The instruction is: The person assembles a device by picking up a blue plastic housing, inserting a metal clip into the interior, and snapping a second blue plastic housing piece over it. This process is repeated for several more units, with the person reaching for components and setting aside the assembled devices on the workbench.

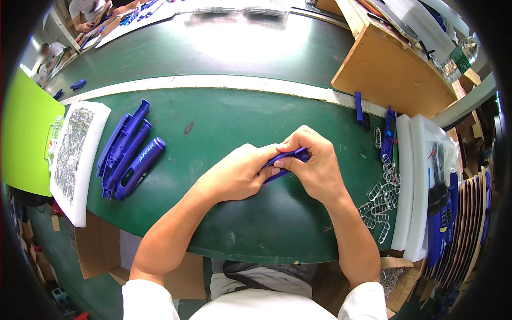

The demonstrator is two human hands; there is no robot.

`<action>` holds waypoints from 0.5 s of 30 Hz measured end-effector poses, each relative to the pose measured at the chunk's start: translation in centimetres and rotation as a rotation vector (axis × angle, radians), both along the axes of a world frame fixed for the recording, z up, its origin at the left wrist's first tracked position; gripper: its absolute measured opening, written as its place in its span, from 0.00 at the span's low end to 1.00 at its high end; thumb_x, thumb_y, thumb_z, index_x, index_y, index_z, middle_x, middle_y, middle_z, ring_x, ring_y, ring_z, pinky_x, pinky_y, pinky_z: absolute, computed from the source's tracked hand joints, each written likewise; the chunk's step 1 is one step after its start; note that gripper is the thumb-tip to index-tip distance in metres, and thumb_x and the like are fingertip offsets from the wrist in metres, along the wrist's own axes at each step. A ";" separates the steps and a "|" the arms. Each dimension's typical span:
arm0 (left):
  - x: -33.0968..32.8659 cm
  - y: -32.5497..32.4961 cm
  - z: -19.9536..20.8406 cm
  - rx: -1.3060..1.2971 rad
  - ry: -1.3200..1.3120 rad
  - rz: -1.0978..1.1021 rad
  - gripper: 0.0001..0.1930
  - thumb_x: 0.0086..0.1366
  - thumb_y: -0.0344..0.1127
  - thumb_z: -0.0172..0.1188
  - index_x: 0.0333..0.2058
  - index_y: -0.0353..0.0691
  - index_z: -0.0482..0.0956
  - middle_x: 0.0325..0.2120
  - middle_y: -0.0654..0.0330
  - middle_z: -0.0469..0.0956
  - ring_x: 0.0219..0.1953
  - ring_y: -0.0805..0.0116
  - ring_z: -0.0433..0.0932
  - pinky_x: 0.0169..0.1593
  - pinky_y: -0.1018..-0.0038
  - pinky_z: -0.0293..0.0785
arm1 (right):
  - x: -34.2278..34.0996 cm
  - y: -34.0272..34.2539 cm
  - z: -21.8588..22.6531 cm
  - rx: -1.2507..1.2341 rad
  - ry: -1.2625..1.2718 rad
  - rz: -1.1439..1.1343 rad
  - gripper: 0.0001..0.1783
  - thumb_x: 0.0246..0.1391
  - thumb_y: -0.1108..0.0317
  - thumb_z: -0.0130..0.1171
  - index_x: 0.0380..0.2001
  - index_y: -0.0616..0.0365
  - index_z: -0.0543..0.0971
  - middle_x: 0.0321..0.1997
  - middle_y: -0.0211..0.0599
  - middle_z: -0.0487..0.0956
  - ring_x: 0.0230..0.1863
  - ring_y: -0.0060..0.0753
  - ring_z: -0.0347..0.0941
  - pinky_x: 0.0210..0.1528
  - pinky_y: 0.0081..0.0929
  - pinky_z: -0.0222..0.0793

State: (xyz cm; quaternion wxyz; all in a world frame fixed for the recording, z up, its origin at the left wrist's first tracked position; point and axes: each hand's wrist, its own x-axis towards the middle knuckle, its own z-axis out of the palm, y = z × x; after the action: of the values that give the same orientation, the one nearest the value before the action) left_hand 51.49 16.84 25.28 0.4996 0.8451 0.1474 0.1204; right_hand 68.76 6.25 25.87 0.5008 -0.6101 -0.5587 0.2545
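The blue plastic part (pixel 302 154) was between the two hands, partly covered by their fingers. The left hand (pixel 242 170) was clamped on its left end, thumb pressed against it; the right hand (pixel 317 160) gripped its right end between thumb and bent forefinger. The fingertips of both hands were close together, and whether the part touched the green table (pixel 229 122) below them I could not tell. To the right of the right hand lay a loose pile of wire clips (pixel 380 200), with white foam sheets (pixel 405 181) just past them. To the left of the left hand lay a group of blue shells (pixel 128 144), and farther left a white foam tray (pixel 93 144) of small metal pieces. Ahead of the hands ran a pale strip (pixel 213 81). Far ahead, to the left hand's left, was another person (pixel 88 10).
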 end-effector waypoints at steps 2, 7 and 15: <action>0.1 -0.1 0.2 0.028 0.027 0.001 0.15 0.72 0.26 0.58 0.55 0.35 0.77 0.31 0.45 0.83 0.31 0.42 0.78 0.38 0.58 0.74 | -0.1 -0.1 0.2 0.006 -0.041 -0.008 0.12 0.49 0.81 0.73 0.32 0.63 0.78 0.34 0.37 0.77 0.33 0.36 0.77 0.38 0.33 0.73; 0.2 -0.1 0.2 0.092 0.080 -0.003 0.11 0.71 0.26 0.58 0.51 0.34 0.76 0.32 0.42 0.82 0.34 0.38 0.79 0.38 0.53 0.72 | -0.3 -0.2 0.6 0.034 -0.130 -0.029 0.12 0.49 0.81 0.72 0.30 0.64 0.75 0.32 0.38 0.75 0.32 0.39 0.75 0.36 0.35 0.72; 0.2 0.2 0.3 0.100 0.084 -0.013 0.09 0.72 0.28 0.59 0.48 0.33 0.76 0.30 0.43 0.81 0.31 0.39 0.77 0.37 0.54 0.72 | -0.1 0.0 0.1 0.041 -0.150 -0.018 0.12 0.48 0.83 0.71 0.30 0.65 0.75 0.32 0.39 0.74 0.31 0.40 0.73 0.35 0.36 0.71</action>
State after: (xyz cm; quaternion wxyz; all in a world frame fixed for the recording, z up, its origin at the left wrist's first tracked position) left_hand 51.72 17.01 25.59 0.4508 0.8743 0.1566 0.0890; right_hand 68.66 6.26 26.00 0.4720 -0.6220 -0.5945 0.1921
